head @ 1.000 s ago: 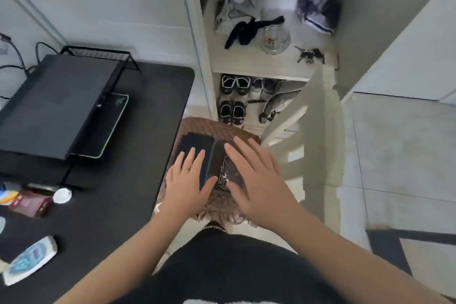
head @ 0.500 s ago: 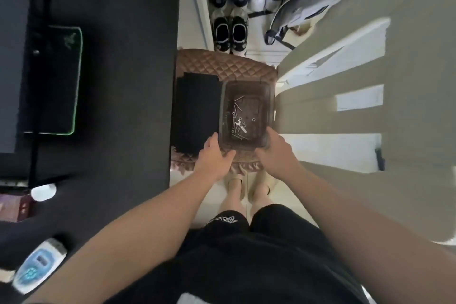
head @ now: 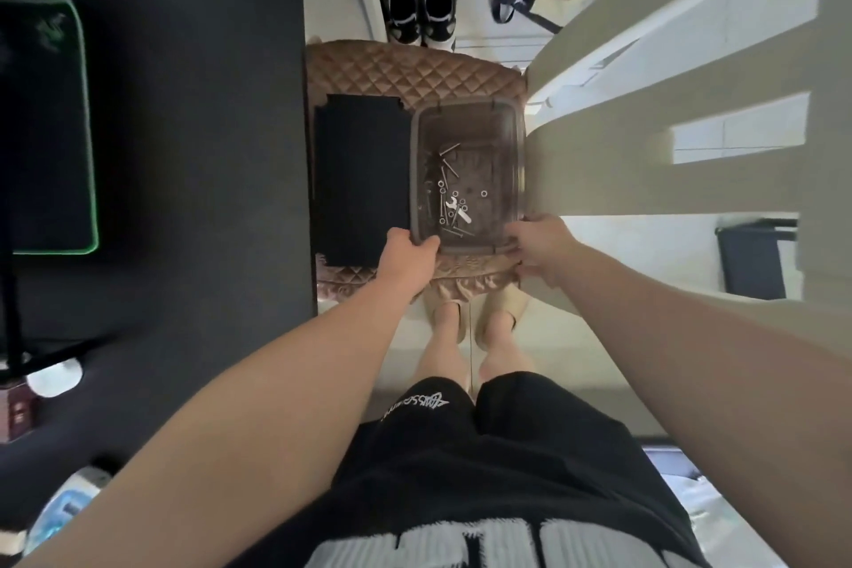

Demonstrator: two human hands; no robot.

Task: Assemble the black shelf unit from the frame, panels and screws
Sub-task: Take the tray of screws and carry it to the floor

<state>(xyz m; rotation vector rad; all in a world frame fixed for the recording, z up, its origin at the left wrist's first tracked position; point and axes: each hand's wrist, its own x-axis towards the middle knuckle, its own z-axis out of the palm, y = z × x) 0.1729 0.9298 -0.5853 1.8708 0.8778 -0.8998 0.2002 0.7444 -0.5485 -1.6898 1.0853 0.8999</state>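
Note:
A clear brownish plastic box [head: 468, 125] stands on the quilted seat cushion [head: 392, 72] of a chair. Inside lie several screws, nuts and a small flat spanner [head: 457, 211]. My left hand [head: 405, 261] grips the box's near left corner and my right hand [head: 541, 244] grips its near right corner. A stack of black panels [head: 362, 180] rests on the cushion just left of the box, touching it.
A black desk [head: 184, 152] fills the left, with a green-edged mouse mat [head: 50, 120] and small items at its near edge. The white chair back [head: 691, 120] rises on the right. Shoes [head: 417, 0] sit on the floor beyond the chair. My feet stand below the seat.
My hands went from lying flat on the panels and box to gripping the box's near corners. The view tilted down and closer, and the box moved slightly towards me.

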